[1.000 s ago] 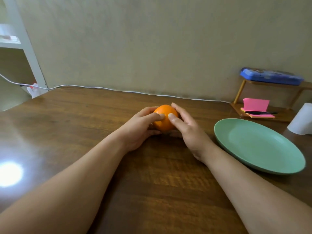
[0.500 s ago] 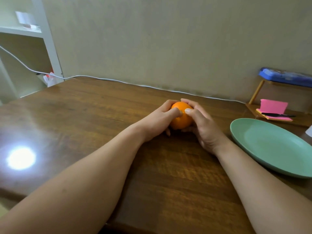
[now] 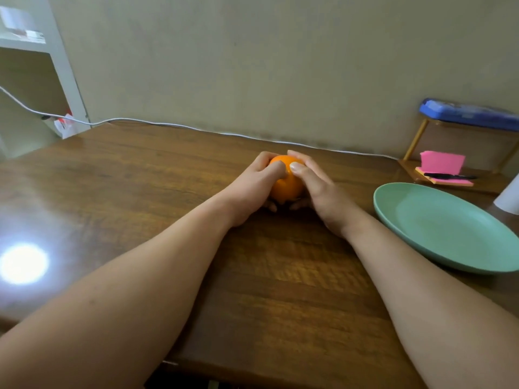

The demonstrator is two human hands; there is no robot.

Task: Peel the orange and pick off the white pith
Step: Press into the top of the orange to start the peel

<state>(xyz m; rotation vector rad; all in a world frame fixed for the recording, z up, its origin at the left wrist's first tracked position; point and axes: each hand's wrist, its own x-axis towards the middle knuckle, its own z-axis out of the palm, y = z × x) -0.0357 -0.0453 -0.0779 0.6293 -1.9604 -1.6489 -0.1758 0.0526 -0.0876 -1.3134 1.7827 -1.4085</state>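
Squarely at the middle of the wooden table [image 3: 280,276], I hold the orange [image 3: 286,186] between both hands, its peel whole and no white pith showing. My left hand [image 3: 250,189] wraps its left side and my right hand [image 3: 320,189] its right. The fingers curl round and under the fruit, so both hands are closed on it. Whether it rests on the wood or on my fingertips I cannot tell.

Both thumbs meet on the near top of the fruit, the left thumb [image 3: 276,167] and right thumb [image 3: 295,166] almost touching. I judge this placing is meant to steady the fruit from two sides while a nail breaks the skin. The peeling looks not yet begun.

A green plate [image 3: 449,240] waits to the right, near my right forearm, likely set there to take peel and pith. Farther right and back, a small wooden stand [image 3: 408,168] carries a blue case [image 3: 471,113] on top, with pink sticky notes [image 3: 441,162] and a black pen [image 3: 449,176] beneath. A white cable [image 3: 168,124] runs along the far edge by the wall.
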